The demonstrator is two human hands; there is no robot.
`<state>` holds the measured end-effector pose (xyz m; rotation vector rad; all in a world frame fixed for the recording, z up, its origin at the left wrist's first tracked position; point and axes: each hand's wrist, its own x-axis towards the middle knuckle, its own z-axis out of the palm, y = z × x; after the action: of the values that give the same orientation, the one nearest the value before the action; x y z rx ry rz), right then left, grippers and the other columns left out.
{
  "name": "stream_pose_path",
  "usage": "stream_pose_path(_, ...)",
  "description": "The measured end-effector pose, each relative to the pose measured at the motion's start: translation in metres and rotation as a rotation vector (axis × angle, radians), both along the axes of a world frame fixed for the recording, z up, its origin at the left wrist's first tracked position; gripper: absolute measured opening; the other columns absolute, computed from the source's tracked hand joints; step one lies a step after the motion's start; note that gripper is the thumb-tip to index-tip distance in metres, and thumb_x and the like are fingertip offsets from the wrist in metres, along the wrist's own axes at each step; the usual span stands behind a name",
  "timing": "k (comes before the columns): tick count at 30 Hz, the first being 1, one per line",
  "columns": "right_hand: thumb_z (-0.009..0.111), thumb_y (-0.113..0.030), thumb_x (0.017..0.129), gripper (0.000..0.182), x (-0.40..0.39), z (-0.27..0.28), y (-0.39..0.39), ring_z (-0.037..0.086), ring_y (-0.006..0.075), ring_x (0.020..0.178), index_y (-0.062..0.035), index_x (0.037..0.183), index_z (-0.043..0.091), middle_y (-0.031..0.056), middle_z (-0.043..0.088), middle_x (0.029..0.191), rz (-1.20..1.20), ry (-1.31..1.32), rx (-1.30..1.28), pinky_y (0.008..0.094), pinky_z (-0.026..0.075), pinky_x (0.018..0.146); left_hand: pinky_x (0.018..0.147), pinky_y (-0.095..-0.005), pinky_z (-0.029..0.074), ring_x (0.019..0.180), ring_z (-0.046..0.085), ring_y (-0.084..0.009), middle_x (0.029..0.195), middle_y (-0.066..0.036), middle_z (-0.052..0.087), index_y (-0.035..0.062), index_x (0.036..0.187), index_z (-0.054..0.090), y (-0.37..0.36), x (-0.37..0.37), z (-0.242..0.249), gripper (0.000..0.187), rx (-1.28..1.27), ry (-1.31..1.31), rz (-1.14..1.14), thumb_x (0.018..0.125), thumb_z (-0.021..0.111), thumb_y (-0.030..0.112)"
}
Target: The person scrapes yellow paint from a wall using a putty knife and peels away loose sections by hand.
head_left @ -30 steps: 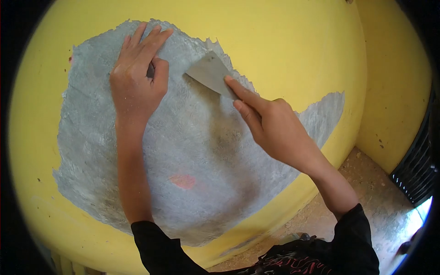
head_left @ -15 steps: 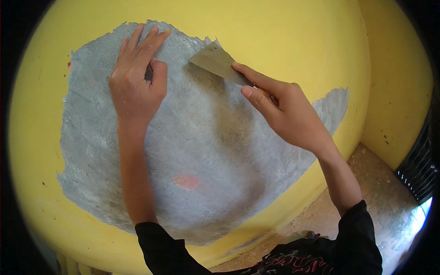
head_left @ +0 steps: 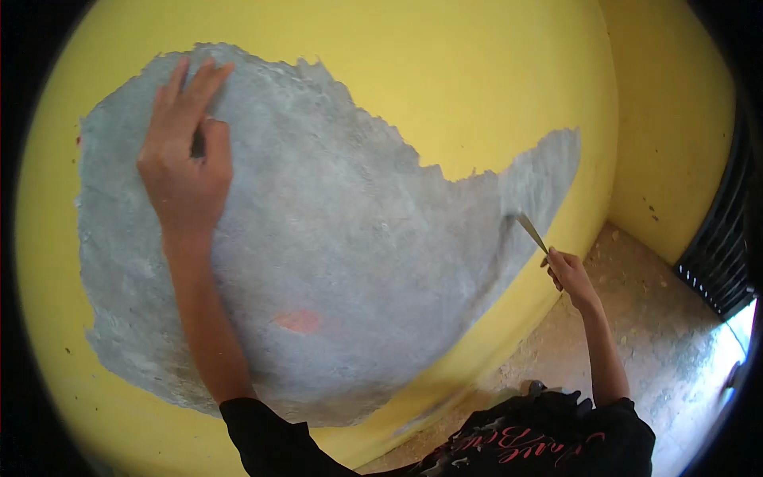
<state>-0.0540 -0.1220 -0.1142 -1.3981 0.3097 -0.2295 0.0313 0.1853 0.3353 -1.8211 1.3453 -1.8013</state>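
Observation:
A large grey patch (head_left: 342, 215) with ragged edges covers much of the yellow wall (head_left: 445, 87) in front of me. My left hand (head_left: 187, 159) rests on the upper left of this patch, fingers stretched out and holding nothing. Low on the right, my right hand (head_left: 568, 274) is closed around the handle of a putty knife (head_left: 531, 228). The blade is seen nearly edge-on, with its tip at the patch's right arm; whether it touches cannot be told. A small pinkish spot (head_left: 298, 321) shows in the lower middle of the grey.
Another yellow wall section (head_left: 671, 151) meets this one at a corner on the right. Beyond it stands a dark slatted grille (head_left: 715, 238). The dusty floor (head_left: 628, 318) lies below on the right, brightly lit near the edge.
My right hand has carried the putty knife from the patch's upper middle down and right, turning the blade edge-on. My left hand stays on the upper left while the view has shifted slightly.

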Motion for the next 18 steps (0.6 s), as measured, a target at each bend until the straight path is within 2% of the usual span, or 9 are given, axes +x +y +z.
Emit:
stream_pose_path(1, 0.048, -0.039, 0.096, 0.040, -0.011, -0.029, -0.005, 0.040, 0.0055, 0.048, -0.0022, 0.088, 0.062, -0.0045, 0.043, 0.057, -0.006, 0.020, 0.007, 0.0224, 0.034, 0.044, 0.096, -0.0362, 0.045, 0.125, 0.049, -0.0273, 0.121, -0.005, 0.063, 0.0144, 0.116, 0.066, 0.001, 0.000, -0.001, 0.044, -0.015, 0.002, 0.038, 0.082, 0.042, -0.001)
stream_pose_path(6, 0.043, -0.041, 0.098, 0.038, -0.063, -0.168, -0.017, 0.041, 0.0056, 0.045, -0.0056, 0.094, 0.058, -0.0027, 0.043, 0.055, -0.041, 0.195, 0.128, 0.0217, 0.038, 0.045, 0.096, -0.0339, 0.046, 0.125, 0.049, -0.0244, 0.124, -0.004, 0.061, 0.0171, 0.118, 0.065, 0.002, 0.002, -0.003, 0.044, -0.009, -0.012, 0.078, 0.084, 0.041, 0.001)
stream_pose_path(8, 0.042, -0.044, 0.098, 0.041, -0.079, -0.174, -0.015, 0.041, 0.0059, 0.044, -0.0058, 0.093, 0.057, -0.0025, 0.043, 0.054, -0.075, 0.270, 0.157, 0.0220, 0.037, 0.044, 0.097, -0.0339, 0.045, 0.125, 0.049, -0.0234, 0.124, -0.003, 0.061, 0.0177, 0.119, 0.064, 0.004, 0.003, -0.002, 0.044, -0.014, 0.000, 0.102, 0.085, 0.041, 0.002)
stream_pose_path(10, 0.041, -0.047, 0.098, 0.044, -0.086, -0.177, -0.018, 0.040, 0.0061, 0.044, -0.0060, 0.092, 0.057, -0.0023, 0.044, 0.054, -0.109, 0.337, 0.184, 0.0223, 0.036, 0.043, 0.100, -0.0337, 0.043, 0.125, 0.049, -0.0221, 0.125, -0.002, 0.060, 0.0193, 0.121, 0.062, 0.006, 0.006, 0.002, 0.044, 0.046, -0.102, 0.145, 0.086, 0.041, 0.004)
stream_pose_path(12, 0.037, -0.057, 0.095, 0.056, -0.080, -0.177, -0.027, 0.040, 0.0069, 0.043, -0.0056, 0.086, 0.057, -0.0013, 0.046, 0.056, -0.144, 0.283, 0.278, 0.0239, 0.033, 0.041, 0.102, -0.0347, 0.041, 0.125, 0.049, -0.0218, 0.127, -0.002, 0.059, 0.0202, 0.121, 0.062, 0.007, 0.006, 0.002, 0.043, 0.048, -0.095, 0.161, 0.087, 0.041, 0.005)
stream_pose_path(13, 0.034, -0.068, 0.090, 0.067, -0.074, -0.166, -0.027, 0.039, 0.0071, 0.043, -0.0061, 0.075, 0.056, -0.0017, 0.043, 0.052, -0.211, 0.343, 0.208, 0.0239, 0.029, 0.040, 0.104, -0.0358, 0.039, 0.125, 0.049, -0.0216, 0.128, -0.001, 0.058, 0.0211, 0.121, 0.062, 0.008, 0.007, 0.002, 0.042, 0.047, -0.100, 0.180, 0.087, 0.042, 0.006)
stream_pose_path(15, 0.037, -0.070, 0.088, 0.071, -0.057, -0.153, -0.032, 0.041, 0.0088, 0.043, -0.0066, 0.060, 0.054, -0.0005, 0.043, 0.048, -0.327, 0.365, 0.153, 0.0254, 0.030, 0.042, 0.105, -0.0369, 0.038, 0.125, 0.049, -0.0214, 0.128, -0.001, 0.058, 0.0217, 0.122, 0.062, 0.013, 0.010, 0.003, 0.042, 0.034, -0.067, 0.185, 0.088, 0.041, 0.006)
stream_pose_path(16, 0.037, -0.070, 0.088, 0.071, -0.044, -0.155, -0.035, 0.041, 0.0088, 0.043, -0.0066, 0.060, 0.054, -0.0005, 0.043, 0.048, -0.333, 0.368, 0.152, 0.0254, 0.030, 0.042, 0.106, -0.0381, 0.037, 0.125, 0.049, -0.0212, 0.129, -0.001, 0.057, 0.0223, 0.122, 0.062, 0.014, 0.011, 0.003, 0.042, 0.017, -0.039, 0.194, 0.089, 0.041, 0.007)
stream_pose_path(18, 0.040, -0.068, 0.088, 0.074, -0.014, -0.162, -0.040, 0.046, 0.0127, 0.044, -0.0033, 0.053, 0.054, 0.0036, 0.048, 0.048, -0.505, 0.305, -0.081, 0.0298, 0.033, 0.043, 0.107, -0.0389, 0.036, 0.125, 0.049, -0.0209, 0.130, -0.001, 0.057, 0.0227, 0.122, 0.062, 0.015, 0.011, 0.004, 0.042, 0.035, -0.063, 0.182, 0.089, 0.041, 0.007)
